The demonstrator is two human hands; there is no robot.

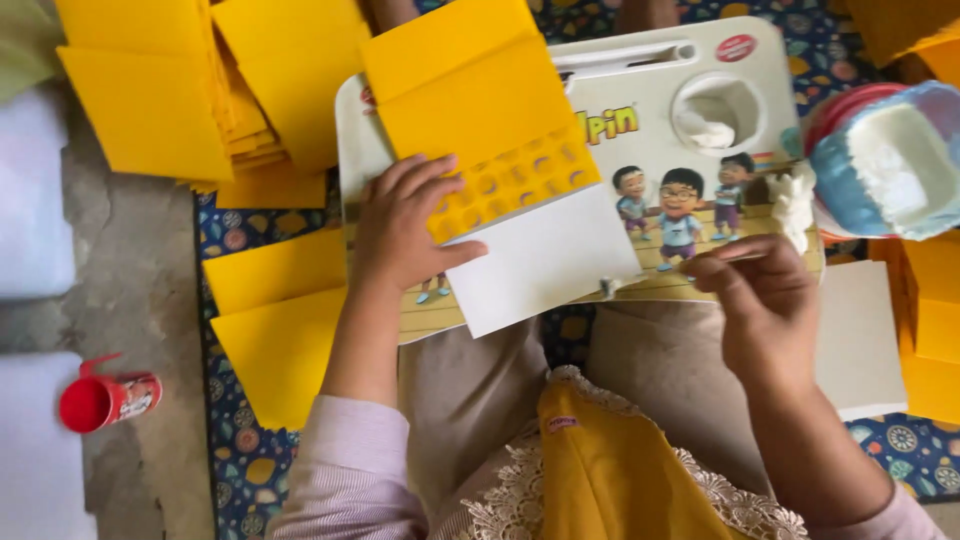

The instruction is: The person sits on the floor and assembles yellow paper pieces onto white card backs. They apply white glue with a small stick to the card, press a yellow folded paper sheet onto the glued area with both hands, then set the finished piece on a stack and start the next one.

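— What do we see, starting from the left?

— A red cup lies on its side on the floor, and yellow sheets are stacked beyond it. Then our left hand rests flat, fingers spread, on a folded yellow card with a white lower part, lying on the lap tray.

— How will the card handle?

— We judge it light and thin, easy to crease — better to take it by an edge, with flat fingers.

— And the right side?

— Our right hand is pinched nearly closed; whether it holds something small, we cannot tell. Beyond it stands a blue-and-white bowl of white paste.
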